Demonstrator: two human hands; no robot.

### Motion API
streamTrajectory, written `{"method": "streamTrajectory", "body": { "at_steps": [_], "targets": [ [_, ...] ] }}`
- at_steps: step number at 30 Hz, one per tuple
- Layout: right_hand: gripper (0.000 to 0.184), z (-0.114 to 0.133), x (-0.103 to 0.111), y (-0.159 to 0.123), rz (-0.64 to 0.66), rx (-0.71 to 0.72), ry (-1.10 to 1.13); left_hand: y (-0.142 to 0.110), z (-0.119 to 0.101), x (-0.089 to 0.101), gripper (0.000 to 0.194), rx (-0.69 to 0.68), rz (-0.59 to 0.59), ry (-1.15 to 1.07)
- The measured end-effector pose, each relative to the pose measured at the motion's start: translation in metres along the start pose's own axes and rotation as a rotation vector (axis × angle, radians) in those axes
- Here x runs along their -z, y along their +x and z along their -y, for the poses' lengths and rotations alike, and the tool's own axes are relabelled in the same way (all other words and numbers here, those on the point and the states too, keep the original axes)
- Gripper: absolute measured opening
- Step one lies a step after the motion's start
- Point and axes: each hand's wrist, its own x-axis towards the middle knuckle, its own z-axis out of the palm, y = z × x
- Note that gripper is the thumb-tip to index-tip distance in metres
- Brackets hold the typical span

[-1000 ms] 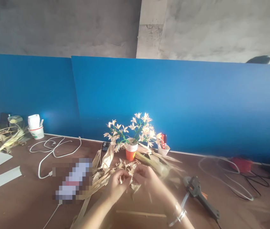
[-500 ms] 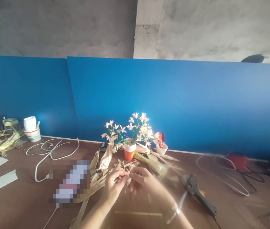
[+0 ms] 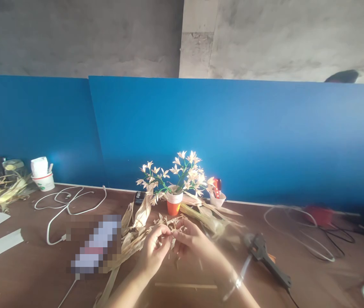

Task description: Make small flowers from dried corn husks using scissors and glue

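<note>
Table, brown and flat, meets a flat blue board; a grey concrete wall shows above. Your left hand and right hand pinch close beside dry tan husks, holding what I can't tell.

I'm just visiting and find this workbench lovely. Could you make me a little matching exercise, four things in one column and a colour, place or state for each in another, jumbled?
Things
1. Flowers
2. Flower cup
3. Glue gun
4. Left hand

Descriptions
A. Dark grey, to the right of the right hand
B. Fingertips close to those of the right hand
C. Pale, on green stems
D. Orange below white rims, standing upright

Right pairs: 1-C, 2-D, 3-A, 4-B
</note>
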Motion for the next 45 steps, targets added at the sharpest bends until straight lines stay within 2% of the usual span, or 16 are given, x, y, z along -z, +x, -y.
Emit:
{"method": "streamTrajectory", "body": {
  "at_steps": [4,8,11,14,16,19,24,30,36,39,42,45],
  "targets": [
    [0.031,0.003,0.001,0.000,-0.039,0.106,-0.128,0.002,0.004,-0.002,0.020,0.101,-0.012,0.064],
    [0.006,0.012,0.000,-0.005,-0.104,0.176,-0.509,0.004,0.007,-0.003,0.015,0.147,-0.036,0.081],
    [0.014,0.016,-0.003,-0.007,-0.165,0.213,-0.708,0.005,0.007,-0.003,0.015,0.155,-0.027,0.078],
    [0.010,0.012,-0.004,-0.004,-0.176,0.202,-0.632,0.005,0.005,-0.001,0.015,0.178,-0.018,0.042],
    [0.007,0.007,-0.003,-0.001,-0.144,0.132,-0.452,0.005,0.002,-0.001,0.015,0.188,-0.010,0.024],
    [0.014,0.002,0.000,0.002,-0.076,0.033,-0.228,0.004,-0.001,-0.001,0.020,0.200,0.008,0.016],
    [0.020,-0.003,0.001,0.004,-0.052,0.019,-0.085,0.003,0.002,-0.002,0.023,0.199,-0.063,0.037],
    [0.027,-0.005,0.002,0.005,-0.052,0.033,-0.110,0.004,0.004,-0.001,0.018,0.172,-0.015,0.032],
    [0.016,-0.010,0.002,0.008,-0.078,0.061,-0.132,0.005,0.003,-0.001,0.022,0.253,-0.011,-0.067],
    [0.011,-0.011,0.002,0.009,-0.102,0.072,-0.236,0.005,0.007,-0.002,0.021,0.286,0.007,-0.124],
    [0.009,-0.008,0.003,0.007,-0.110,0.092,-0.409,0.006,0.008,-0.002,0.020,0.399,0.030,-0.193],
    [0.011,-0.001,0.002,0.003,-0.114,0.137,-0.585,0.006,0.005,-0.003,0.019,0.506,0.048,-0.358]
  ]
}}
